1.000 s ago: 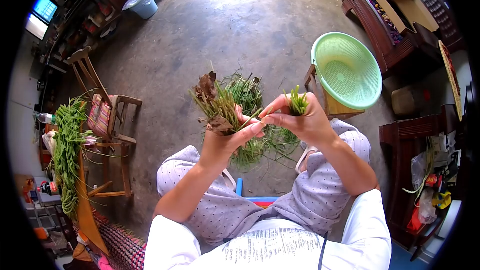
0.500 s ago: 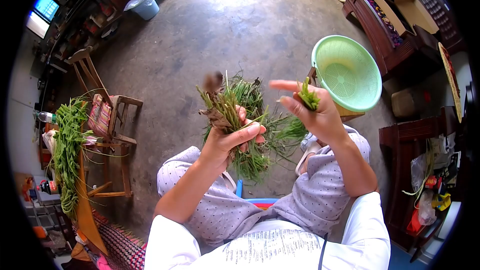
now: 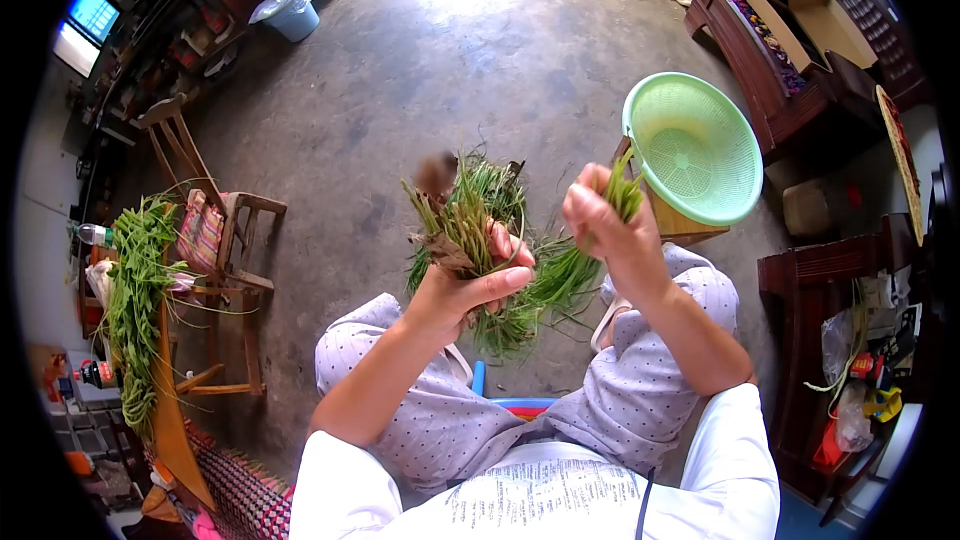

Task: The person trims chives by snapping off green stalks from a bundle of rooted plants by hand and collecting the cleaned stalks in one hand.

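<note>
My left hand (image 3: 455, 295) is closed round a thick bunch of chives (image 3: 470, 230), stem ends up. Dry brown leaf bits cling to its side. To the right, my right hand (image 3: 630, 250) is wrapped round a smaller bunch of chives (image 3: 624, 192). Its pale green stem ends stick up above the fingers, and long leaves (image 3: 570, 272) hang down toward the left. Behind the left bunch lies a heap of grassy greens (image 3: 502, 185) on the floor, partly hidden by my hand. A brown blurred thing (image 3: 437, 172) beside it cannot be made out.
A light green plastic basket (image 3: 695, 145) rests on a wooden stool (image 3: 690, 230) to the right. Leafy greens (image 3: 145, 290) lie on a wooden surface at left, near a wooden chair (image 3: 225, 205). A blue bin (image 3: 292, 18) stands at the back left, dark wooden furniture (image 3: 800, 80) at right.
My right hand's outstretched index finger has curled in, and the hand has turned, its chives now showing higher above the fingers. The left hand's bunch has shifted slightly right.
</note>
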### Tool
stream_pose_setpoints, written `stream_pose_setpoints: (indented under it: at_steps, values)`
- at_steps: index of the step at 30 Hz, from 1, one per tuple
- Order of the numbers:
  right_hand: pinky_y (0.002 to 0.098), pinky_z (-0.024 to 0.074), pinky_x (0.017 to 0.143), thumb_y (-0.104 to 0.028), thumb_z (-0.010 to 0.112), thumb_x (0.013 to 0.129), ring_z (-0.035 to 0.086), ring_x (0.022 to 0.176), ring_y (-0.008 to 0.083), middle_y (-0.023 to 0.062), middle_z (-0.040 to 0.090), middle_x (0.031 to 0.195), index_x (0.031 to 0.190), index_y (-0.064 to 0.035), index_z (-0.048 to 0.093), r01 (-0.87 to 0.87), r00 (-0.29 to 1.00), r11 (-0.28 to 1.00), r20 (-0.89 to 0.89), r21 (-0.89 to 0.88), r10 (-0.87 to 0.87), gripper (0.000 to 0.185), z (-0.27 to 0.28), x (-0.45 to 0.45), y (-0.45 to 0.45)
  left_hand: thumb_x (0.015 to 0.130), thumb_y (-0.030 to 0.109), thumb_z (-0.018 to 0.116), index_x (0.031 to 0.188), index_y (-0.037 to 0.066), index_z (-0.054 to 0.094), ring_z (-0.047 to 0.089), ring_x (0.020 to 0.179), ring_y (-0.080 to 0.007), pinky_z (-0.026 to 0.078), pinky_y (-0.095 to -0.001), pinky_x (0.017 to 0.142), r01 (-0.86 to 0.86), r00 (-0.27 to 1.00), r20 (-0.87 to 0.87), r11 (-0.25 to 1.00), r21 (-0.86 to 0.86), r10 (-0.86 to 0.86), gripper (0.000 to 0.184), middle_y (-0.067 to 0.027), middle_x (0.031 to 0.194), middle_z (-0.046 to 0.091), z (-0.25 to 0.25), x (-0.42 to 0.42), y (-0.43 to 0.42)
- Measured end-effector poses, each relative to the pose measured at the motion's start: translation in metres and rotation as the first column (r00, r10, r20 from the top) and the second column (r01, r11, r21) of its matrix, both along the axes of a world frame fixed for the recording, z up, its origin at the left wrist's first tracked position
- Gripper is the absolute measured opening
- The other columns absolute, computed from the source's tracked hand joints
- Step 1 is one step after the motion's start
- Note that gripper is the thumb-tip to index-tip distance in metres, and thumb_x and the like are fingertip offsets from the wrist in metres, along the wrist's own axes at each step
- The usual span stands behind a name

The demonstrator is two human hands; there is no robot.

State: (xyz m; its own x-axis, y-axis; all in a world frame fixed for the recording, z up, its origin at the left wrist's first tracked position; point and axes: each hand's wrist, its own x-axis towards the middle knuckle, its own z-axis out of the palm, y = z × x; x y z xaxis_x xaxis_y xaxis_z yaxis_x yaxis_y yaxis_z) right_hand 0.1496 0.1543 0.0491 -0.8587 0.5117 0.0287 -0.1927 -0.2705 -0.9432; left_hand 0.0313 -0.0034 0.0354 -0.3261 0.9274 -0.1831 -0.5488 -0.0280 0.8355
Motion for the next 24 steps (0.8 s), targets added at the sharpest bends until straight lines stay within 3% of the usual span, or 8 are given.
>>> stream_pose_setpoints:
  at_steps: [2,8,14,17,20,21,22,24]
  values:
    - [0.0188,0.0249,0.042,-0.018,0.059,0.088,0.037,0.05,0.0019,-0.0055,0.039,0.057,0.07,-0.0115,0.043,0.064,0.997,0.998,-0.031,-0.027,-0.065,0.025,0.001,-0.005,0.002,0.075,0.008,0.071,0.089,0.011,0.048,0.05,0.062,-0.0075,0.038,-0.0179,0.048,0.035,0.999,0.002,0.999,0.011,-0.035,0.028,-0.0028,0.083,0.055,0.002,-0.002,0.0]
    - [0.0184,0.0207,0.039,-0.022,0.057,0.09,0.029,0.043,0.0009,-0.0099,0.033,0.053,0.08,-0.0098,0.052,-0.042,0.987,0.949,0.134,-0.313,0.087,0.016,0.004,-0.009,0.005,0.071,0.005,0.075,0.086,0.007,0.052,0.048,0.056,-0.0066,0.037,-0.0197,0.045,0.324,0.943,0.065,0.945,0.033,-0.326,0.027,-0.002,0.075,0.055,0.002,-0.001,-0.003]
    - [0.0191,0.0183,0.039,-0.025,0.056,0.091,0.026,0.042,0.0005,-0.0111,0.031,0.052,0.095,-0.0066,0.061,-0.131,0.975,0.962,0.147,-0.239,0.169,0.019,0.0,-0.008,0.008,0.071,0.002,0.074,0.086,0.004,0.058,0.05,0.056,-0.0055,0.039,-0.0199,0.049,0.489,0.872,0.0,0.87,-0.07,-0.49,0.023,0.0011,0.066,0.055,-0.005,-0.003,-0.005]
    - [0.0206,0.0192,0.039,-0.024,0.059,0.089,0.026,0.041,0.0021,-0.0098,0.031,0.051,0.095,-0.006,0.062,0.146,0.981,0.951,0.165,-0.273,-0.103,0.019,-0.005,-0.009,0.021,0.069,-0.006,0.07,0.083,0.0,0.055,0.061,0.065,-0.0157,0.048,-0.0257,0.054,0.612,0.791,-0.061,0.787,0.077,-0.609,0.021,-0.0117,0.075,0.062,-0.011,-0.008,-0.01]
    - [0.0204,0.0207,0.039,-0.025,0.061,0.088,0.026,0.041,0.0024,-0.0096,0.032,0.051,0.095,-0.0065,0.062,0.39,0.913,0.9,0.205,-0.193,-0.352,0.02,-0.022,-0.012,0.047,0.073,0.006,0.071,0.085,-0.004,0.059,0.063,0.074,-0.0191,0.052,-0.0285,0.062,0.636,0.635,0.265,0.685,0.355,-0.726,0.02,-0.0133,0.079,0.063,-0.014,-0.014,-0.019]
    - [0.0204,0.0207,0.039,-0.025,0.061,0.088,0.026,0.041,0.0024,-0.0096,0.032,0.051,0.095,-0.0065,0.062,0.396,0.911,0.898,0.204,-0.192,-0.358,0.02,-0.026,-0.013,0.051,0.075,0.02,0.072,0.087,-0.006,0.058,0.065,0.079,-0.0228,0.055,-0.0321,0.068,0.621,0.596,0.223,0.618,0.481,-0.772,0.031,-0.0166,0.082,0.064,-0.016,-0.019,-0.019]
    - [0.0204,0.0212,0.039,-0.025,0.062,0.087,0.026,0.041,0.0024,-0.0096,0.033,0.051,0.095,-0.0068,0.062,0.45,0.884,0.877,0.225,-0.171,-0.41,0.019,-0.029,-0.014,0.055,0.076,0.025,0.071,0.084,-0.003,0.06,0.065,0.068,-0.021,0.052,-0.0289,0.059,0.62,0.667,0.046,0.588,0.52,-0.744,0.031,-0.0153,0.075,0.064,-0.015,-0.021,-0.021]
    - [0.0204,0.0218,0.04,-0.024,0.062,0.086,0.025,0.04,0.0024,-0.0096,0.033,0.051,0.094,-0.007,0.063,0.501,0.854,0.852,0.244,-0.149,-0.46,0.019,-0.032,-0.014,0.056,0.074,0.015,0.072,0.078,0.0,0.062,0.063,0.057,-0.0194,0.047,-0.0258,0.049,0.406,0.7,0.127,0.538,0.739,-0.702,0.019,-0.0118,0.064,0.063,-0.017,-0.021,-0.021]
